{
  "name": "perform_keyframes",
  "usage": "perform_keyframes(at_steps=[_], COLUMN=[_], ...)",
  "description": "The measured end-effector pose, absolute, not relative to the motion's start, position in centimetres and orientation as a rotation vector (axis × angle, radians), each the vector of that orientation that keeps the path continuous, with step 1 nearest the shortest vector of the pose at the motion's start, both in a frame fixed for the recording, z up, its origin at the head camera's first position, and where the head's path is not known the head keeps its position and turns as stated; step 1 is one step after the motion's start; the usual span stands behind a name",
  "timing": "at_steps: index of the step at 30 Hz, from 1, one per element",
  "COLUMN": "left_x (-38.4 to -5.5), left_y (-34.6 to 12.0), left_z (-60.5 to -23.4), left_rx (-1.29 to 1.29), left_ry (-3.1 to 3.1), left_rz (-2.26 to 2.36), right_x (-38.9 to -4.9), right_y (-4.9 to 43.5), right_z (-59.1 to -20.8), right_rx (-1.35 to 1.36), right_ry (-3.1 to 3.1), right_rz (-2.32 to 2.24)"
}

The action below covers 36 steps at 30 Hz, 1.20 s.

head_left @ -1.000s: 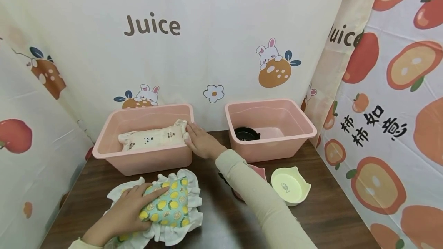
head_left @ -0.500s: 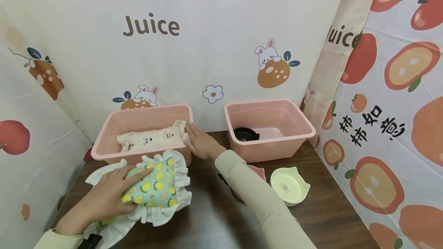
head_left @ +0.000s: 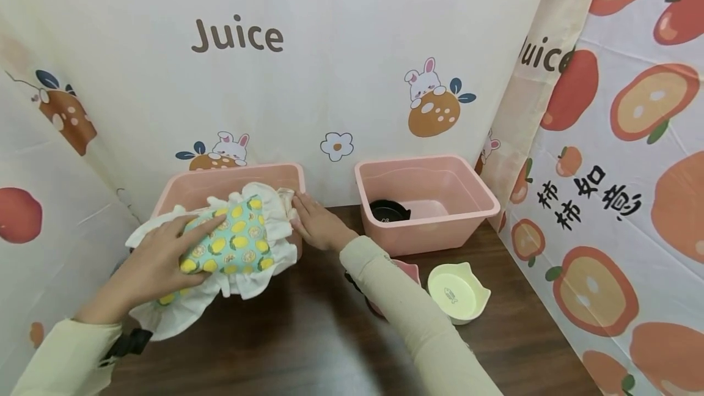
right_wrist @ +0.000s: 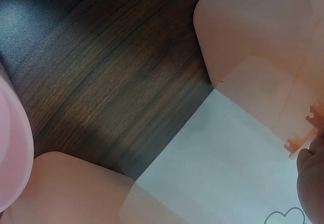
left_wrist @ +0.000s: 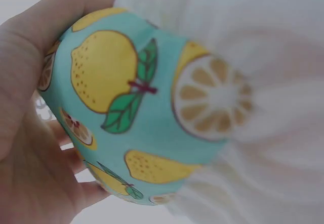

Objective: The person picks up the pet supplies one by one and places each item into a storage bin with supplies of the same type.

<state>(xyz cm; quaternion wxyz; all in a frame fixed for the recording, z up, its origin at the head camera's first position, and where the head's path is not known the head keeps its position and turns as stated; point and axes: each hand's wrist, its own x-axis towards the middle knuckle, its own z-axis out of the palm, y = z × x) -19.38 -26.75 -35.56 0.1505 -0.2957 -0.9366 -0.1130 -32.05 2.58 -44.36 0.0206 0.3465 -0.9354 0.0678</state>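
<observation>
My left hand (head_left: 159, 258) grips a lemon-print cushion (head_left: 233, 243) with white ruffled edges. The left wrist view shows its thumb and fingers curled round the turquoise fabric (left_wrist: 167, 87). The cushion is held up over the front of the left pink bin (head_left: 247, 171), hiding much of it. A cream cloth item (head_left: 286, 197) inside shows only at its right end. Against that bin's right end lies my right hand (head_left: 324, 225), fingers extended, fingertips at the rim. Only a bit of this hand (right_wrist: 311, 183) enters the right wrist view, beside the bin wall.
A second pink bin (head_left: 423, 237) stands to the right with a black cat-eared bowl (head_left: 392, 211) in it. In front sit a pale yellow-green bowl (head_left: 456, 292) and a pink bowl (head_left: 409, 271), partly behind the right sleeve. Printed curtains (head_left: 330, 66) enclose the table (head_left: 330, 347).
My left hand has lifted the lemon cushion off the table and brought it up and leftward over the left bin, covering most of the cream cloth item. My right hand stays at the bin's end.
</observation>
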Motion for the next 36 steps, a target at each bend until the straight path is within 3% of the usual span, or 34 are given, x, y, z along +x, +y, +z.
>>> perform_keyframes(at_steps=[15, 22, 36], left_x=[-26.6, -29.7, -32.7], left_y=[-26.8, -26.8, -26.1], left_z=[-33.5, -34.5, -37.2], left_rx=[-0.790, -0.762, -0.772], left_ry=[-2.659, -2.694, -2.869], left_rz=[-0.277, -0.253, -0.144], right_x=[-32.2, -32.4, -32.2], right_y=[2.5, 2.5, 2.4], right_z=[-44.2, -44.1, -43.9], right_rx=[1.087, 1.090, 1.093], right_ry=[-2.909, -2.914, -2.937], right_rz=[0.215, 0.204, 0.191])
